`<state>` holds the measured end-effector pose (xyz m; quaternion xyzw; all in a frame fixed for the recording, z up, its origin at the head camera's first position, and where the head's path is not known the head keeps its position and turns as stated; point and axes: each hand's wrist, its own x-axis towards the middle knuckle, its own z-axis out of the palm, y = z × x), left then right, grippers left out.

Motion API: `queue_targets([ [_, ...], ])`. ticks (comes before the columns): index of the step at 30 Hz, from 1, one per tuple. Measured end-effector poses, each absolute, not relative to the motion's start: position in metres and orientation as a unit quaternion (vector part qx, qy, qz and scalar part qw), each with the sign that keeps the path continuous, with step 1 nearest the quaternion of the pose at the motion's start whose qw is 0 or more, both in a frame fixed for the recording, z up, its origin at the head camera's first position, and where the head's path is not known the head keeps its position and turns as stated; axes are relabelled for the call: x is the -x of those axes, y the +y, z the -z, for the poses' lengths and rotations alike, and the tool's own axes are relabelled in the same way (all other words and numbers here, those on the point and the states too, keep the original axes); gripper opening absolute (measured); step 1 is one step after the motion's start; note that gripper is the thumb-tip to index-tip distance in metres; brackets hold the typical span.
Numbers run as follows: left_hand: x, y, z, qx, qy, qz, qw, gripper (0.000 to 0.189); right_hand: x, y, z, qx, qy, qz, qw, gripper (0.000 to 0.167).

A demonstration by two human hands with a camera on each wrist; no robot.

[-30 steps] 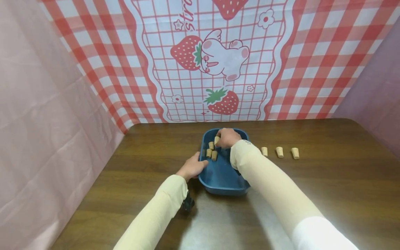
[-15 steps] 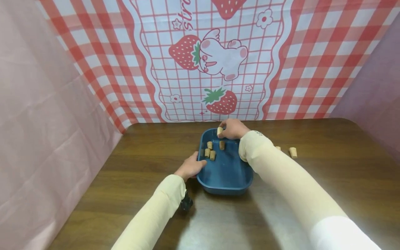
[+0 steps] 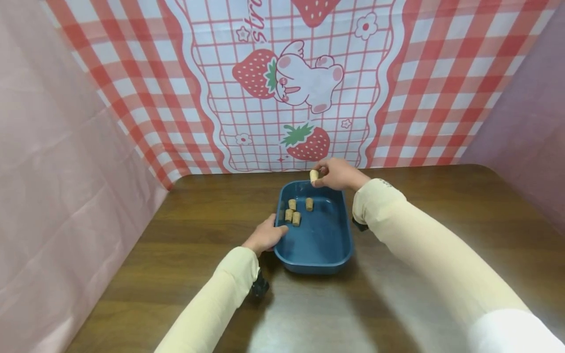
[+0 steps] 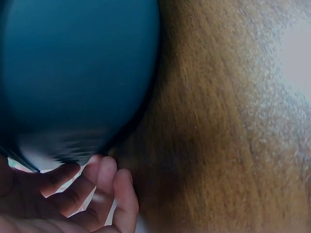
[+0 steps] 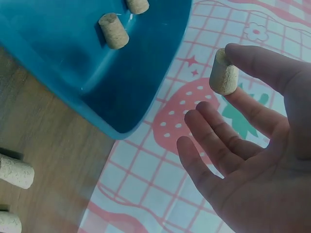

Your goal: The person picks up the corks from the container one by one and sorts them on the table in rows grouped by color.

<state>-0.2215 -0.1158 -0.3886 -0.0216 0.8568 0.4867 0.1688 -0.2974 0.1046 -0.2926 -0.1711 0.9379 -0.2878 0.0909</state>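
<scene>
Head view, left hand point(image 3: 265, 236): curls round left rim of tub point(image 3: 314, 268).
Right hand point(image 3: 339, 174): pinches cork point(image 3: 314, 176), other fingers loose.
Cork: light squeeze, tub steadied, should suffice.

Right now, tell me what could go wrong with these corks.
The right grip pinches one cork stopper between thumb and a fingertip, so it might slip. In the head view, it appears by the far rim of the blue tray; dropped there, it could miss. The loose corks inside might roll if the left grip tilts the tray.
</scene>
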Motion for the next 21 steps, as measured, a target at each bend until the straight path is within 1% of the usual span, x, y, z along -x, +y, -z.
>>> queue_targets([
  [11,0.224,-0.115,0.392,0.021,0.857,-0.484,0.172,0.053,0.287,0.122,0.287,0.184,0.932,0.300,0.086,0.050],
  [21,0.222,-0.114,0.389,0.020,0.855,-0.487,0.176,0.055,0.280,0.148,0.287,0.188,0.937,0.287,0.065,0.048],
])
